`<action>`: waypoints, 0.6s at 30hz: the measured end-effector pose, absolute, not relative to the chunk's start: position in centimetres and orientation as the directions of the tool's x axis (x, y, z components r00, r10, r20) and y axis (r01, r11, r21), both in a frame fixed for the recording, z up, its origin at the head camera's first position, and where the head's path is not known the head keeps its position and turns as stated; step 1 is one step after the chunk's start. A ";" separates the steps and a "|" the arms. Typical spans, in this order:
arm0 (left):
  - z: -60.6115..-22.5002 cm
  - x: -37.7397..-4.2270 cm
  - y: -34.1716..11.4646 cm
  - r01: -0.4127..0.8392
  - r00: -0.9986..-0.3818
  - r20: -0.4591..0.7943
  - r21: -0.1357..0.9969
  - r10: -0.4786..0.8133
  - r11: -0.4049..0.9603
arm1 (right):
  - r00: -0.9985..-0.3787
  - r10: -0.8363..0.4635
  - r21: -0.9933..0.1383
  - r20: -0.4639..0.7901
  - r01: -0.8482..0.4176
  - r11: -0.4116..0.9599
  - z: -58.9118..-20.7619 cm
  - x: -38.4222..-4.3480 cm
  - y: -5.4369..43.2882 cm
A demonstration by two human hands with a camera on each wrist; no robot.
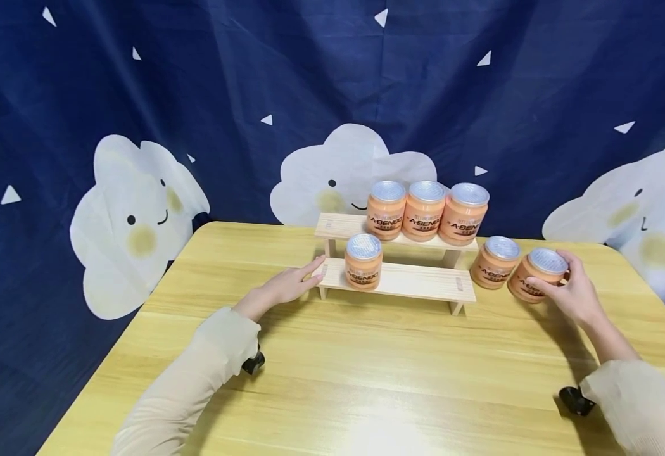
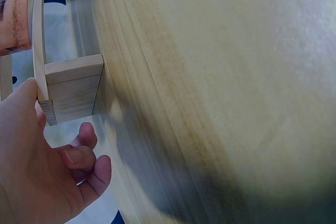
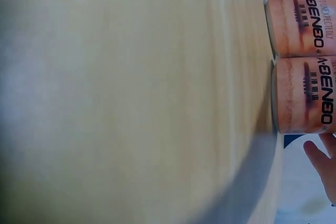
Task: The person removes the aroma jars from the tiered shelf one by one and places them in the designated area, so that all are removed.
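My right hand grips an orange jar with a silver top, thumb in front and fingers round its far side. In the right wrist view this jar stands on the table right beside a matching jar. My left hand holds the left end of the lower shelf of a small two-tier wooden rack, thumb and forefinger at its edges. The left wrist view shows the other fingers curled below the board. One jar sits on the lower shelf, left of its middle.
Three more matching jars stand in a row on the rack's upper shelf. The rack is near the back of the wooden table. Behind it hangs a dark blue curtain with white clouds and triangles.
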State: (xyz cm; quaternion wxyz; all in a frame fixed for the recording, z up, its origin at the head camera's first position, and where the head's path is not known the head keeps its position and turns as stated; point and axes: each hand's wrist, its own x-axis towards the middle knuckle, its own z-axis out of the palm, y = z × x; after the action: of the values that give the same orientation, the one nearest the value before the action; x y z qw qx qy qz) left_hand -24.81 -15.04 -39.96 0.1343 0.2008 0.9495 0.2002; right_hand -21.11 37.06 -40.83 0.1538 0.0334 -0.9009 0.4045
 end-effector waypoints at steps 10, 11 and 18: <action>-39.9 -24.7 -15.0 0.318 -0.883 -0.189 0.433 0.430 0.844 | -0.951 0.033 -0.684 0.308 -0.197 0.702 -40.4 -21.8 37.3; -39.9 -24.7 -15.0 0.316 -0.884 -0.190 0.432 0.428 0.844 | -0.950 0.033 -0.681 0.309 -0.198 0.705 -40.3 -21.8 37.3; -39.8 -24.7 -15.0 0.311 -0.883 -0.191 0.444 0.428 0.840 | -0.955 0.035 -0.673 0.296 -0.182 0.717 -40.3 -22.1 37.1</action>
State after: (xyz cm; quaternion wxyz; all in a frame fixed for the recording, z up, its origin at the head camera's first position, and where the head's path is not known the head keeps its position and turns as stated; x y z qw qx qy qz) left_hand -24.66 -15.00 -39.78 0.1425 0.1948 0.9486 0.2048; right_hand -22.10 37.06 -40.26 0.1451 0.0402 -0.9151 0.3740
